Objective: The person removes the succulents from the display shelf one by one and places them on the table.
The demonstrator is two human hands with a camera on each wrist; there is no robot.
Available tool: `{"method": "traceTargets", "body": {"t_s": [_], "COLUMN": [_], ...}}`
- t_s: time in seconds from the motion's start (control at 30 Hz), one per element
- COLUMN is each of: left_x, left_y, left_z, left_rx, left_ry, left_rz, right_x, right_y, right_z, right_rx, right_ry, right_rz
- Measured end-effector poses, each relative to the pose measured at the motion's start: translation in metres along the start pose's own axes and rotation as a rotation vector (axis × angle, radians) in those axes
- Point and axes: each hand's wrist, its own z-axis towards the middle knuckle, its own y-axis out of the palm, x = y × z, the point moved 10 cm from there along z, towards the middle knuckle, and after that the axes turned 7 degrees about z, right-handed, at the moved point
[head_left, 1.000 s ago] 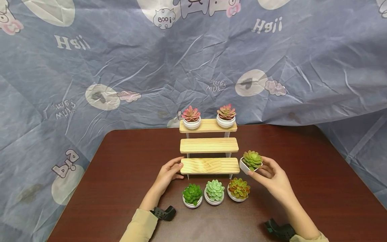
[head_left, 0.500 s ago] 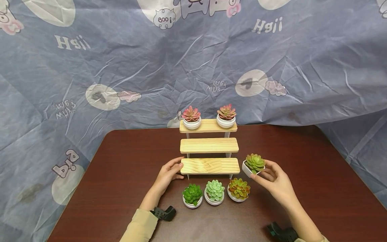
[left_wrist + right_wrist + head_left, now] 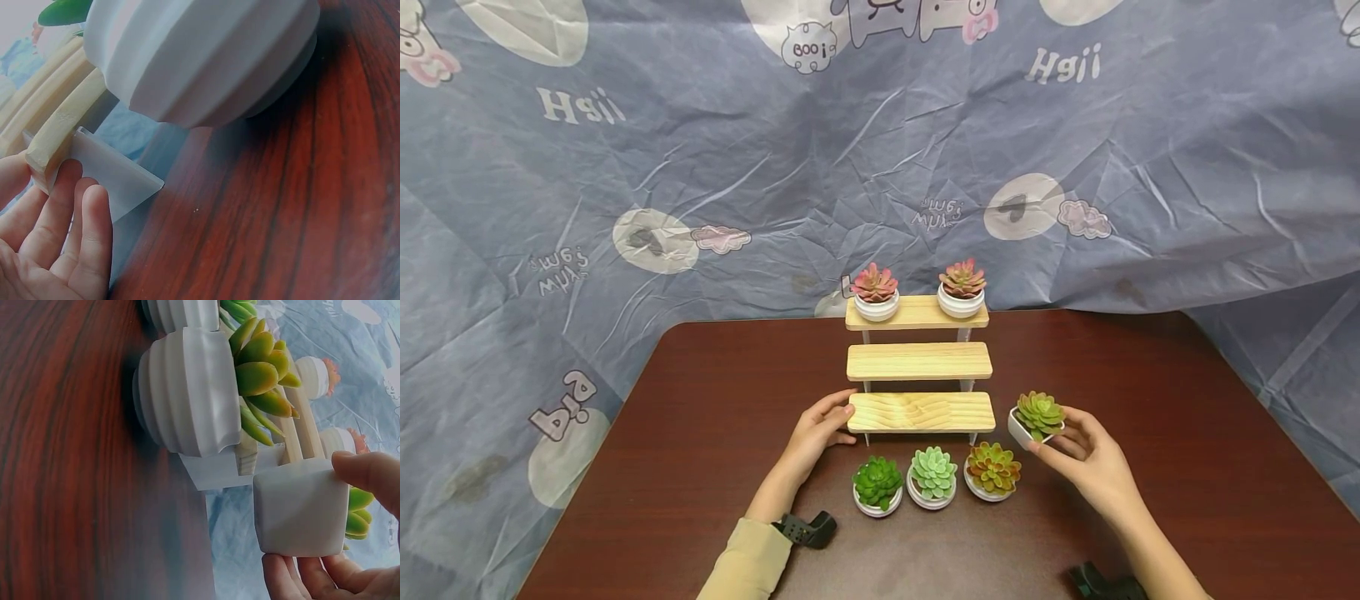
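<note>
My right hand (image 3: 1093, 458) pinches a potted succulent (image 3: 1040, 413) by its square white pot, thumb on one side and fingertips on the other. In the right wrist view the pot (image 3: 301, 509) hangs over the table. My left hand (image 3: 820, 427) grips the left end of the lowest board of a three-tier wooden stand (image 3: 921, 412), thumb on top. Its fingers (image 3: 94, 231) curl below that board beside a translucent leg (image 3: 115, 169). A dark green succulent (image 3: 877, 482), a pale green one (image 3: 933, 473) and an orange-green one (image 3: 992, 468) stand in round white pots before the stand.
Two pink succulents, one at the left (image 3: 874, 287) and one at the right (image 3: 961, 285), sit on the top board (image 3: 919, 312). The middle board (image 3: 919, 362) is bare. A blue printed cloth (image 3: 820, 167) hangs behind the dark red-brown table (image 3: 737, 367).
My right hand has moved the square-potted succulent right and toward me, away from the lowest board's right end. The left hand and the stand have stayed put.
</note>
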Motion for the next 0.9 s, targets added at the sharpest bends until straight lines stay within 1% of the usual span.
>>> {"method": "traceTargets", "body": {"t_s": [0.13,0.17,0.4,0.63,0.8,0.9], "left_x": [0.0,-0.003,-0.003,-0.003,-0.003,-0.003], "left_y": [-0.001,-0.002,-0.001,-0.001,0.0,-0.001], "left_z": [0.0,0.001,0.001,0.0,0.001,0.001], "left_rx": [0.014,0.019,0.01,0.013,0.011,0.012], "left_ry": [0.01,0.017,0.025,0.018,0.016,0.016], "left_rz": [0.008,0.007,0.01,0.011,0.012,0.014], "right_x": [0.003,0.004,0.011,0.015,0.021,0.024], "right_y": [0.0,0.0,-0.001,-0.001,-0.003,-0.003], "right_z": [-0.001,-0.001,-0.002,-0.005,-0.007,-0.008], "right_rx": [-0.012,-0.014,-0.018,-0.018,-0.011,-0.009], "right_ry": [0.018,0.022,0.038,0.057,0.054,0.051], "right_rz": [0.013,0.012,-0.01,-0.029,-0.046,-0.031]}}
